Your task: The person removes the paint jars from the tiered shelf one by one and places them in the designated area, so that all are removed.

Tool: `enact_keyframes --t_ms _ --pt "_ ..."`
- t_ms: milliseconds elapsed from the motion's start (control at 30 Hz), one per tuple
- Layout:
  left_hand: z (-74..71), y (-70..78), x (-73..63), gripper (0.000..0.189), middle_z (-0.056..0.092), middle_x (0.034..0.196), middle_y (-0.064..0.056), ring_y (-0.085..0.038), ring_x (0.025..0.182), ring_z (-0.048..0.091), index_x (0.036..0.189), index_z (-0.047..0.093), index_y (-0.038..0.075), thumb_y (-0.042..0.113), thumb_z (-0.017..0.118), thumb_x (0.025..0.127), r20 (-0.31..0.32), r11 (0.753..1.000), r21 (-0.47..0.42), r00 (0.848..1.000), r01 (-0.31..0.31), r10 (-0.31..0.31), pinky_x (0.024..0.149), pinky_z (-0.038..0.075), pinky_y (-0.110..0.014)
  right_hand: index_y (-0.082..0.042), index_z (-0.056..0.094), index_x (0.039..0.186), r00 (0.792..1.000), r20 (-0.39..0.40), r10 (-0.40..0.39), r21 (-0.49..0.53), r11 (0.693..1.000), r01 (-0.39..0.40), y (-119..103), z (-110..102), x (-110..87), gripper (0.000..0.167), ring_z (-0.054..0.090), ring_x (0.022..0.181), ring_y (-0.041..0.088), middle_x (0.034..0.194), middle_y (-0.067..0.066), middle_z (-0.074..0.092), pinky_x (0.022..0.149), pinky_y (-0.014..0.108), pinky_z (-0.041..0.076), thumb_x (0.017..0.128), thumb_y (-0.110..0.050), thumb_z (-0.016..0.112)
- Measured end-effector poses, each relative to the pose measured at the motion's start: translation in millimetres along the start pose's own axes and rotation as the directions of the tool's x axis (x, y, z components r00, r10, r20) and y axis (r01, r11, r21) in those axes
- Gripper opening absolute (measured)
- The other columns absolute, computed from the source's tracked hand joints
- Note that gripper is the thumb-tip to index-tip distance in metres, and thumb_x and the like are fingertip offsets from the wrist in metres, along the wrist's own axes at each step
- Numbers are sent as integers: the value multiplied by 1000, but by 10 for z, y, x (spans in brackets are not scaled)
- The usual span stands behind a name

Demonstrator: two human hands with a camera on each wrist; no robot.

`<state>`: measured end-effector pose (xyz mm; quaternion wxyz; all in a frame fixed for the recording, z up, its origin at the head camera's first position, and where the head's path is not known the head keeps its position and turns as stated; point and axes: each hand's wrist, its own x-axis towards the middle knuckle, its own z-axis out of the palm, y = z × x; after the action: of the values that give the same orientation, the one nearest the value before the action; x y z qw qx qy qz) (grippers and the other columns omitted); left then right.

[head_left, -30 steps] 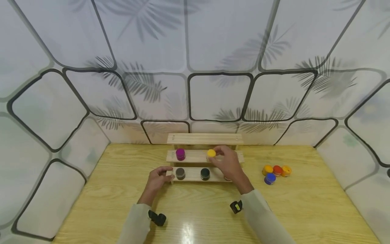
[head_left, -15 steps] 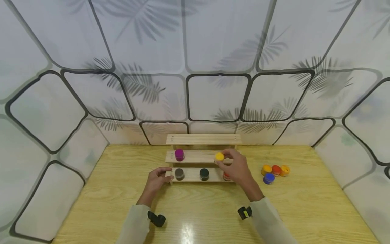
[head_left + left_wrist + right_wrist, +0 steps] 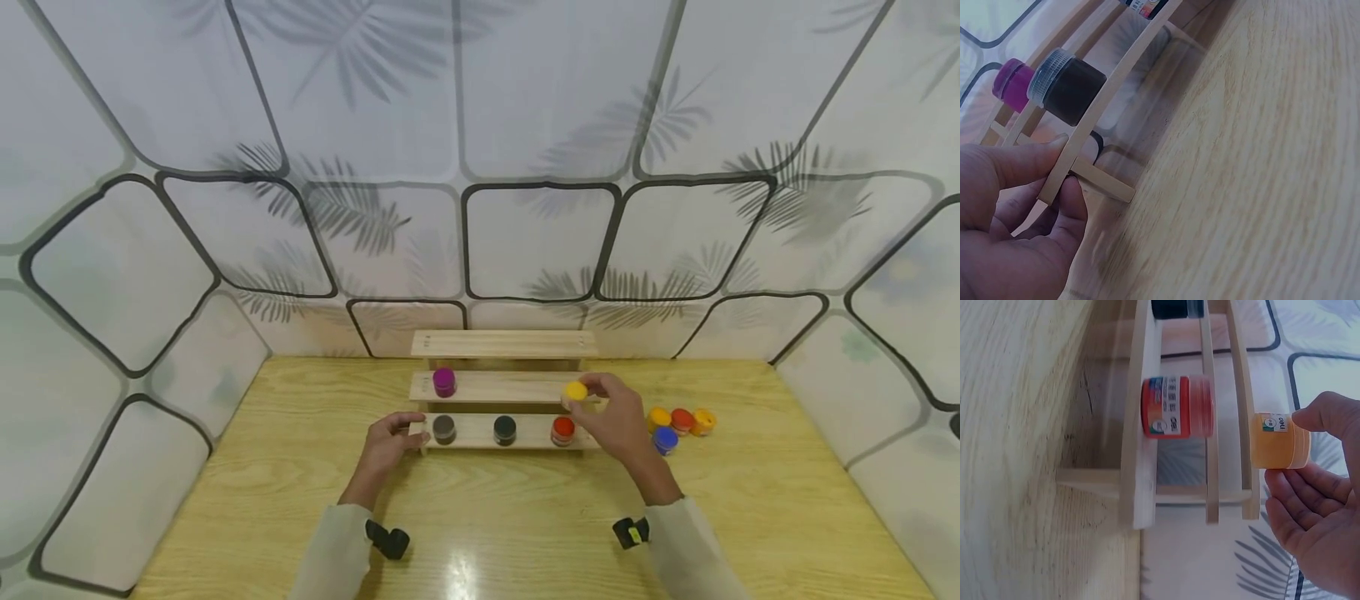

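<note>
A palm-patterned wall (image 3: pixel 540 242) backs my desk (image 3: pixel 225 517); my left hand (image 3: pixel 390 442) pinches the wooden rack (image 3: pixel 502 342) at its lower left; my right hand (image 3: pixel 611 417), pinching the yellow jar (image 3: pixel 575 392), has shifted to the right end of the middle tier (image 3: pixel 506 386); this, I judge, spaces it from the purple jar (image 3: pixel 444 382).

Leaf-patterned backdrop (image 3: pixel 540 242) behind wood-grained table (image 3: pixel 262 500)
</note>
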<state>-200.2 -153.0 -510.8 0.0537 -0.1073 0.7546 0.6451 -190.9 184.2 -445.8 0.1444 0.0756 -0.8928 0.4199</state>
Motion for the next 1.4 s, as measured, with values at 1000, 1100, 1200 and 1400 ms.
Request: enact_keyframes --t_ms 1000,1100,1200,1400 --pt "-10 -7 -5 31 58 104 -12 -12 72 53 110 66 0 4 72 80 -5 1000 9 1000 23 -23 66 48 -25 4 57 118 990 -45 136 -78 987 -139 355 -504 -247 44 59 104 37 112 22 61 88 51 49 87 -25 69" --pt "-20 -7 -21 31 60 100 -10 -12 73 55 111 66 0 3 71 81 -3 1000 5 1000 27 -27 66 49 -25 4 57 118 990 -44 130 -90 987 -134 400 -550 -274 45 60 103 36 112 22 61 82 45 53 87 -25 69" --pt "-23 -4 -27 31 61 95 -8 -13 74 56 112 65 0 2 71 81 3 1000 -7 1000 29 -29 65 50 -26 4 57 118 989 -61 133 -105 985 -138 459 -578 -309 44 61 102 36 111 22 62 80 44 54 87 -26 69" --pt "-15 -9 -9 31 60 106 -11 -14 79 53 111 66 1 5 72 81 11 1000 5 1000 22 -22 67 48 -26 5 60 112 984 -154 92 -171 978 -119 586 -629 -393 38 63 93 37 105 24 64 78 44 53 83 -16 71"
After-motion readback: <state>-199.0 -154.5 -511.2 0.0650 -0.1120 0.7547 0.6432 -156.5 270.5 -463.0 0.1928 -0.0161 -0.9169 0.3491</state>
